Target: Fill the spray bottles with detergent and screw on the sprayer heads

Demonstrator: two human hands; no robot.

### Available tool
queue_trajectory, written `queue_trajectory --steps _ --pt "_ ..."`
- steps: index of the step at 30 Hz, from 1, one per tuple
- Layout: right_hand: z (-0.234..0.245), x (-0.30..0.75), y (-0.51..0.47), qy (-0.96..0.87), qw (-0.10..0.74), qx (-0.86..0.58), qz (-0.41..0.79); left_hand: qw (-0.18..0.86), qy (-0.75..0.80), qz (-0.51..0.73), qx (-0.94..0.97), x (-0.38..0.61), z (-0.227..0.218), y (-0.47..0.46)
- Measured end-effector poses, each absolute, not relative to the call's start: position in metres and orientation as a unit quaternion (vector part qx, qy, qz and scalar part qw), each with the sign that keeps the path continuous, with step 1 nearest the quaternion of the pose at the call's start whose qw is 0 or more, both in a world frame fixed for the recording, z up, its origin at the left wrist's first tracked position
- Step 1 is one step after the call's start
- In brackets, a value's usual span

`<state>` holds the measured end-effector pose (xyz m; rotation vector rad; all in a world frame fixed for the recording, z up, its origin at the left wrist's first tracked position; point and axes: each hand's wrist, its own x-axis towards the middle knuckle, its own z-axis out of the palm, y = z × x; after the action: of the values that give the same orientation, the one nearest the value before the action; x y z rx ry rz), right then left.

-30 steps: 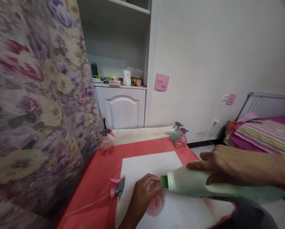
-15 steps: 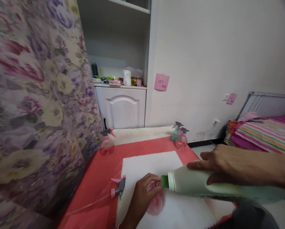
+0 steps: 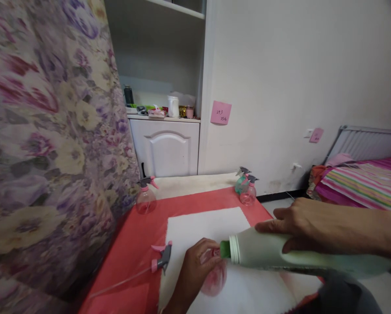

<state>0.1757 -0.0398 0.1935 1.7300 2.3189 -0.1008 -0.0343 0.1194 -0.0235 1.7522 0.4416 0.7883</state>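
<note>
Pink see-through plastic rounds out the small bottle (image 3: 215, 282) at the front of a bench (image 3: 195, 185), where it appears to rest on a white sheet (image 3: 205, 224). A person's left hand (image 3: 195, 261) has its grip closed around the bottle's neck, thumb and fingers near the mouth. From the right, the right hand (image 3: 305, 229) grips a large pale-green jug (image 3: 264, 249) from above, holding it nearly level. The jug's green spout (image 3: 225, 249) points at the small bottle's mouth; whether the two touch, or any liquid is flowing, cannot be told.

To the left of the left hand, a grey-and-pink spray head (image 3: 163, 258) lies across the edge of the white sheet, its thin clear tube (image 3: 120, 282) stretching over the red cover (image 3: 130, 248) beneath. Toward the far end of the bench stand three capped spray bottles: a pink one (image 3: 146, 201) at the left corner, and at the right a green one (image 3: 240, 185) just behind another pink one (image 3: 248, 195).

Beyond, a white cabinet (image 3: 166, 148) carries a white pitcher (image 3: 173, 107) among small items, between a flowered curtain (image 3: 51, 131) and a wall bearing a pink note (image 3: 221, 112). A bed (image 3: 372, 179) with striped covers occupies the right.
</note>
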Motion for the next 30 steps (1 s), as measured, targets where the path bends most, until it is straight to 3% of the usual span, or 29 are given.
queue_trajectory --steps 30 --pt "0.1982 0.1672 -0.041 0.786 0.125 0.604 -0.048 0.554 0.179 0.34 0.739 -0.0341 -0.0256 0.1185"
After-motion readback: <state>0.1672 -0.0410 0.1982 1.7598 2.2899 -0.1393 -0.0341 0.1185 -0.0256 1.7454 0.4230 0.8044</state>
